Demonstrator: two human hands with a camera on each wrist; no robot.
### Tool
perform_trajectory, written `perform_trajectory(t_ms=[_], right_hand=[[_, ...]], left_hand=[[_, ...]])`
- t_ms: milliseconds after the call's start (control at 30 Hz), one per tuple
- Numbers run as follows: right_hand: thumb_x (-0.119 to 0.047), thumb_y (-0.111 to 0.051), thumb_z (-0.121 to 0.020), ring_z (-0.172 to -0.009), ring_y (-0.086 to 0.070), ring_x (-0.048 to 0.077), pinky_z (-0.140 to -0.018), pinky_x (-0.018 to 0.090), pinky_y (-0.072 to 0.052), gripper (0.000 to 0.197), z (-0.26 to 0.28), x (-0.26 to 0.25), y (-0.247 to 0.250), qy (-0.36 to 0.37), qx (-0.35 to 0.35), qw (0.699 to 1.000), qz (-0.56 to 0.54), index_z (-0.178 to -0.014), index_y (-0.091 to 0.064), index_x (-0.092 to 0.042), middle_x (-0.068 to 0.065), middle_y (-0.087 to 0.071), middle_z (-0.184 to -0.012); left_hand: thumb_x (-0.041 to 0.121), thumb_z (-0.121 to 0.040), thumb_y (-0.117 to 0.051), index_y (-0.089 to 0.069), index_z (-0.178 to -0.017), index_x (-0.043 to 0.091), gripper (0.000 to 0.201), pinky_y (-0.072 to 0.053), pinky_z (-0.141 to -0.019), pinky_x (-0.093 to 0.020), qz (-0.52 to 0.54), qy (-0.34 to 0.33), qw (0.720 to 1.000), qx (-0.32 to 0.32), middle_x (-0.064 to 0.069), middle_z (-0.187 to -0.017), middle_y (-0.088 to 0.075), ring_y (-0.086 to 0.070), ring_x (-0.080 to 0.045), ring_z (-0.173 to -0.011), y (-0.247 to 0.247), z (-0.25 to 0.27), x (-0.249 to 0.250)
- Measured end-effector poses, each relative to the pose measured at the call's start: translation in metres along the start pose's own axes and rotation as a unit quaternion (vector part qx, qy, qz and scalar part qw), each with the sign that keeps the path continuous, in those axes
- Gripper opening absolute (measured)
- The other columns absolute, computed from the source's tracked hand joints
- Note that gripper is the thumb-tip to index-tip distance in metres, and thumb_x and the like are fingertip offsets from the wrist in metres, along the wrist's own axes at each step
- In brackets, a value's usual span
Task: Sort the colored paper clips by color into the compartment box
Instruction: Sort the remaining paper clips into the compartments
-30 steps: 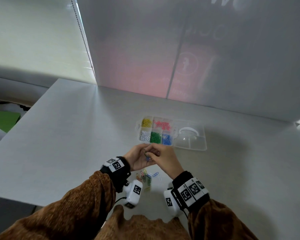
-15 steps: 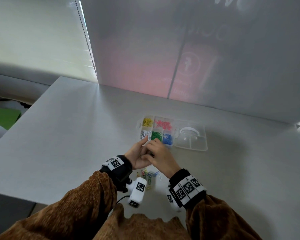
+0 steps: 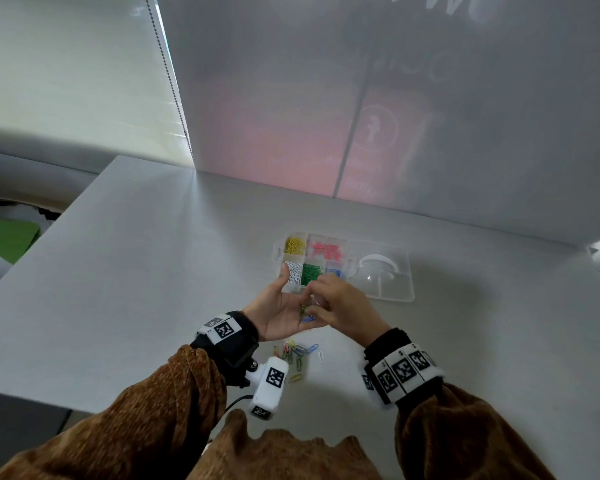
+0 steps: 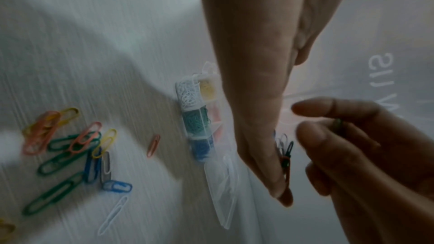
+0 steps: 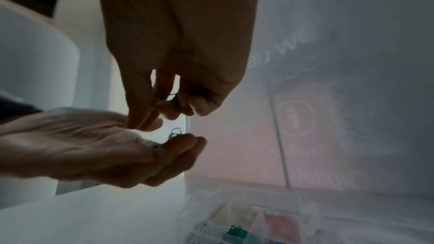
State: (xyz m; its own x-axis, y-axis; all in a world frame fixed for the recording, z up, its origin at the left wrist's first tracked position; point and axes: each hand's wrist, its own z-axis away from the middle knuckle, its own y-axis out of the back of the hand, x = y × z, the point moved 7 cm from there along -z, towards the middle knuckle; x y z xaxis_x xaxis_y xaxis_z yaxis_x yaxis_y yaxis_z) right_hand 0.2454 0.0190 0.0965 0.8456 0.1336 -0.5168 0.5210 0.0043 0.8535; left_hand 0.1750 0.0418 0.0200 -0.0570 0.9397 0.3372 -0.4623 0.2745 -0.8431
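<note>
head view: the left hand (image 3: 278, 311) lies cupped and relaxed, a few paper clips (image 3: 307, 311) resting in its palm just before the clear compartment box (image 3: 312, 263) on the table (image 3: 153, 271).

left wrist view: loose clips (image 4: 70, 147) look light, thin, springy, apt to tangle.

right wrist view: the right hand (image 5: 178, 62) pinches one dark clip (image 5: 168, 97) by its loop, the best hold.

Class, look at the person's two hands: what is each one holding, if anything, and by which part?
The left hand cups several loose clips on its open palm. The right hand pinches a dark, seemingly green clip between its fingertips; which part of it cannot be told.
</note>
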Motion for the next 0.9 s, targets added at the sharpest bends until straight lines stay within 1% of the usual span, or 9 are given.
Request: perform_trajectory(t_ms=[100,200,267,300,400,467,600,767,900], right_hand=[[-0.012,-0.070,-0.072,-0.078,-0.052,0.019,-0.054,0.026,-0.034,0.018,-0.002,-0.013,-0.011,0.066,-0.011,0.990,0.127,-0.083,-0.056,-0.009,0.003,-0.055,-0.081],[-0.007,-0.072,-0.068,-0.071,-0.048,0.014,-0.048,0.027,-0.040,0.020,-0.005,-0.019,-0.014,0.113,0.025,0.986,0.117,-0.075,-0.053,-0.010,0.003,-0.053,-0.076],[-0.004,-0.065,-0.077,-0.074,-0.044,0.009,-0.060,0.024,-0.041,0.014,-0.009,-0.016,-0.005,0.071,0.049,0.995,-0.045,-0.079,-0.052,-0.010,0.001,-0.051,-0.081],[-0.002,-0.061,-0.082,-0.072,-0.045,0.006,-0.064,0.020,-0.041,0.011,-0.010,-0.010,0.002,0.021,0.060,0.985,-0.162,-0.082,-0.052,-0.009,-0.001,-0.051,-0.081],[-0.003,-0.053,-0.091,-0.058,-0.046,0.007,-0.055,0.016,-0.039,0.006,-0.007,0.012,0.014,-0.107,0.100,0.883,-0.445,-0.089,-0.048,-0.007,0.000,-0.058,-0.073],[-0.004,-0.048,-0.093,-0.055,-0.046,0.011,-0.050,0.019,-0.037,0.006,-0.003,0.026,0.013,-0.158,0.092,0.857,-0.482,-0.093,-0.049,-0.009,0.005,-0.061,-0.072],[0.003,-0.042,-0.092,-0.051,-0.042,0.005,-0.047,0.015,-0.034,0.019,0.007,0.038,-0.005,-0.209,0.014,0.895,-0.395,-0.094,-0.058,-0.008,0.001,-0.056,-0.071],[-0.014,-0.065,-0.082,-0.061,-0.044,0.003,-0.059,0.011,-0.037,0.003,0.004,0.027,-0.007,-0.158,0.024,0.970,-0.184,-0.083,-0.062,-0.012,-0.004,-0.051,-0.073],[-0.006,-0.065,-0.080,-0.062,-0.044,0.001,-0.060,0.009,-0.037,0.007,-0.003,0.024,-0.010,-0.142,0.030,0.976,-0.159,-0.078,-0.061,-0.010,-0.005,-0.050,-0.073]], left_hand=[[0.079,-0.079,-0.019,-0.050,-0.134,0.009,0.095,-0.043,-0.099,-0.034,-0.021,-0.001,1.000,-0.009,-0.018,-0.127,-0.048,-0.048,-0.025,-0.103,-0.003,0.001,-0.001],[0.078,-0.080,-0.015,-0.055,-0.130,0.010,0.093,-0.049,-0.094,-0.035,-0.018,-0.002,1.000,-0.013,-0.018,-0.121,-0.055,-0.052,-0.026,-0.102,-0.003,0.004,-0.001],[0.076,-0.082,-0.022,-0.048,-0.134,0.007,0.090,-0.049,-0.095,-0.039,-0.007,-0.003,1.000,-0.011,-0.017,-0.113,-0.060,-0.060,-0.028,-0.102,0.000,0.005,0.000],[0.074,-0.083,-0.024,-0.044,-0.134,0.002,0.091,-0.047,-0.099,-0.041,-0.008,-0.002,1.000,0.000,-0.020,-0.114,-0.059,-0.060,-0.032,-0.106,0.004,0.006,0.001],[0.065,-0.089,-0.031,-0.050,-0.124,-0.009,0.084,-0.041,-0.104,-0.038,-0.052,0.007,0.998,0.045,-0.027,-0.124,-0.055,-0.052,-0.037,-0.120,0.013,0.009,0.003],[0.054,-0.088,-0.042,-0.053,-0.121,-0.008,0.072,-0.043,-0.102,-0.036,-0.084,0.012,0.994,0.065,-0.025,-0.122,-0.058,-0.055,-0.033,-0.118,0.017,0.011,0.004],[0.052,-0.086,-0.044,-0.058,-0.117,-0.008,0.069,-0.042,-0.103,-0.037,-0.096,0.021,0.993,0.066,-0.026,-0.122,-0.058,-0.056,-0.033,-0.117,0.019,0.013,0.005],[0.059,-0.090,-0.035,-0.050,-0.125,-0.008,0.077,-0.041,-0.103,-0.037,-0.066,0.030,0.996,0.047,-0.025,-0.127,-0.055,-0.050,-0.038,-0.122,0.016,0.015,0.004],[0.060,-0.087,-0.038,-0.057,-0.119,-0.008,0.077,-0.041,-0.103,-0.038,-0.064,0.030,0.996,0.047,-0.027,-0.124,-0.056,-0.052,-0.040,-0.120,0.013,0.017,0.005]])
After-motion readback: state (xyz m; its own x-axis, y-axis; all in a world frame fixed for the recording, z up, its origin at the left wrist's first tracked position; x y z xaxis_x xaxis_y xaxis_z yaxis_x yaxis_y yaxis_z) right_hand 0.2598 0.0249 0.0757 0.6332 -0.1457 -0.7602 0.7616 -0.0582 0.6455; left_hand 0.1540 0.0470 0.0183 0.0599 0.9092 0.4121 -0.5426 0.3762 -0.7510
